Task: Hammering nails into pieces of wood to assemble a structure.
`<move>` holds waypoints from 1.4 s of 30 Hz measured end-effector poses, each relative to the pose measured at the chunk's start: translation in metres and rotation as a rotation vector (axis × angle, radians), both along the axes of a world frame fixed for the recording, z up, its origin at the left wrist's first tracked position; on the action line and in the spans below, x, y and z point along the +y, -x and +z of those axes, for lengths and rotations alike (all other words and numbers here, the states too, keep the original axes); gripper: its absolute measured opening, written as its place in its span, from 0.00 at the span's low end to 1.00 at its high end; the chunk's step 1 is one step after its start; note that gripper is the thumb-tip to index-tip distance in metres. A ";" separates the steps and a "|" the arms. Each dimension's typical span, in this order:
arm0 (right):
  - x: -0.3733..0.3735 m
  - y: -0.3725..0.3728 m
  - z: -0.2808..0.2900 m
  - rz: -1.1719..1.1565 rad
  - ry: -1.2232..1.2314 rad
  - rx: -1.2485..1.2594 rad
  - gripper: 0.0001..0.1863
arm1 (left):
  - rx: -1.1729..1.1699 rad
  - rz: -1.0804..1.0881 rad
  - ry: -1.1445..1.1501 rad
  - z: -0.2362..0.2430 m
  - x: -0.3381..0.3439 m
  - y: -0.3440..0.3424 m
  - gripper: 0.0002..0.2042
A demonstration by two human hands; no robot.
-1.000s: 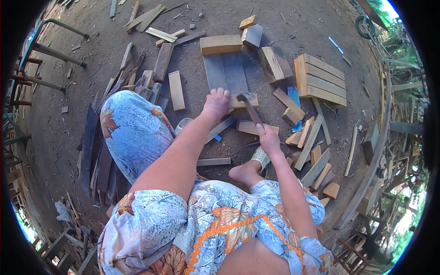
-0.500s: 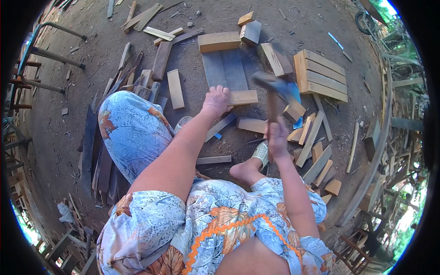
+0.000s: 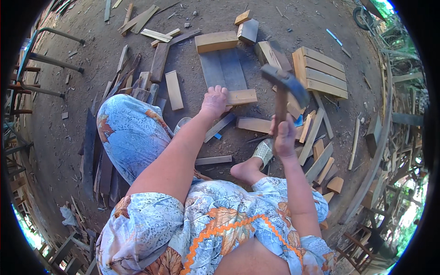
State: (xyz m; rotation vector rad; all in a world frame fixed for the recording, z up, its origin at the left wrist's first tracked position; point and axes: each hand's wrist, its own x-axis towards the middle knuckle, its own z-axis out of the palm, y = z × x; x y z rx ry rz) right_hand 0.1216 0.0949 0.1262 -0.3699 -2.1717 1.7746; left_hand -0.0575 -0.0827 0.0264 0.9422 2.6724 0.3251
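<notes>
My right hand is wrapped around the wooden handle of a hammer, its dark metal head up in the air to the right of a wooden piece. That piece has grey planks lying flat between a thick block at the far end and a pale wooden block at the near end. My left hand is closed over the left part of the near block. Its fingertips are partly hidden, so a nail there cannot be made out.
A slatted wooden piece lies at the right. Loose blocks and offcuts are strewn over the dirt floor around my feet. Dark boards are piled by my left knee. Metal stool legs jut in at far left.
The hammer has come up and slightly to the right with my right hand, its head now nearer to me. My left hand stays on the near block.
</notes>
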 end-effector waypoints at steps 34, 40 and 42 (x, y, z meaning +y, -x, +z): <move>-0.009 -0.006 -0.024 0.009 -0.143 -0.170 0.22 | -0.017 -0.003 0.016 0.001 0.000 0.000 0.29; -0.006 0.001 -0.046 0.093 -0.562 -0.566 0.25 | -0.022 -0.003 0.006 -0.001 -0.002 -0.001 0.29; -0.002 0.003 -0.028 0.086 -0.431 -0.556 0.25 | -0.020 -0.008 0.018 -0.003 0.001 0.000 0.32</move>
